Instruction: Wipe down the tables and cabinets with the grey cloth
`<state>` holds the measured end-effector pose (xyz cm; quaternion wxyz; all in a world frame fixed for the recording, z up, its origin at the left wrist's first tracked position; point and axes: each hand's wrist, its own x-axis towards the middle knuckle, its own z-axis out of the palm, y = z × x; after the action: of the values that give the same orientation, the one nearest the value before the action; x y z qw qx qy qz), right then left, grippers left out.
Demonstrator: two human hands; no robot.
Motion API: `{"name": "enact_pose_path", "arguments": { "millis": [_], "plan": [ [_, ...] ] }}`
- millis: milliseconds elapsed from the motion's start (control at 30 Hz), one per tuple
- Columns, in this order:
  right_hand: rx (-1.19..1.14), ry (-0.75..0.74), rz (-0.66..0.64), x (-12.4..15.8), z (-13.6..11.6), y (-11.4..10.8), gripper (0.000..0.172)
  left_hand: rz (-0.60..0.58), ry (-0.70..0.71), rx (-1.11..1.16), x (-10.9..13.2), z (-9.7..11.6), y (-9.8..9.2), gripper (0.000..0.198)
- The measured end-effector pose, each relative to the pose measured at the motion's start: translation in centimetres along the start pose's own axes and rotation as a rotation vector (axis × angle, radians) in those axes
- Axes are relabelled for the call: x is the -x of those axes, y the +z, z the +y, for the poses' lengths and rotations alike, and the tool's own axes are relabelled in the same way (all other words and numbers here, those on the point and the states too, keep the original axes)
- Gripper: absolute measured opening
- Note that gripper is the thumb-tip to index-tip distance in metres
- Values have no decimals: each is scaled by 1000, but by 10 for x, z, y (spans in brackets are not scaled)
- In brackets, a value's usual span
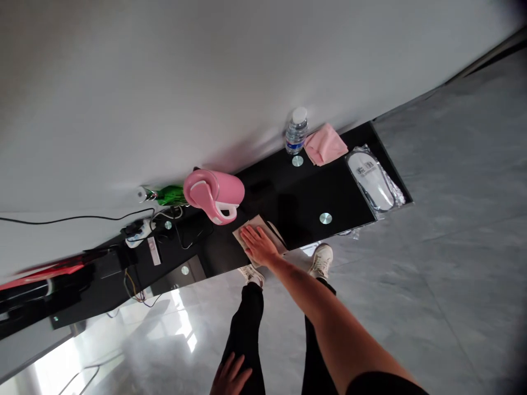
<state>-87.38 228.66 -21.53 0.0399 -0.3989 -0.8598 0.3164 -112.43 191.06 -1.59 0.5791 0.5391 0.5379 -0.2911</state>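
Observation:
My right hand lies flat with its fingers stretched out, pressing a folded beige cloth onto the glossy black glass top of a long low cabinet. A pink jug with a handle stands just beyond the cloth, to its upper left. At the bottom of the view, my left hand rests by my left leg, fingers apart, and I see nothing in it. A folded pink cloth sits further right, near the wall.
Beside the pink cloth stands a clear water bottle. Wrapped white slippers lie at the right end. Leftward are a green bottle, a white remote, a power strip, cables and a TV. Grey floor tiles surround my feet.

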Motion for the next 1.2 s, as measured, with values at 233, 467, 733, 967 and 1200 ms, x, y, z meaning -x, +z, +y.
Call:
{"name": "enact_pose_path", "arguments": {
  "millis": [233,467,733,967,1200],
  "plan": [
    [155,689,364,106,173,-92,80,100,82,-261,0,-36,-35,82],
    [50,698,309,117,130,-60,73,111,24,-149,-69,69,-149,59],
    [-81,384,262,146,154,-60,74,606,540,-141,-314,381,-374,67],
    [-127,342,307,186,193,-72,76,818,336,-300,-442,539,-488,68],
    [-155,357,335,181,189,-68,74,745,430,-445,-468,615,-517,34]
  ]
}}
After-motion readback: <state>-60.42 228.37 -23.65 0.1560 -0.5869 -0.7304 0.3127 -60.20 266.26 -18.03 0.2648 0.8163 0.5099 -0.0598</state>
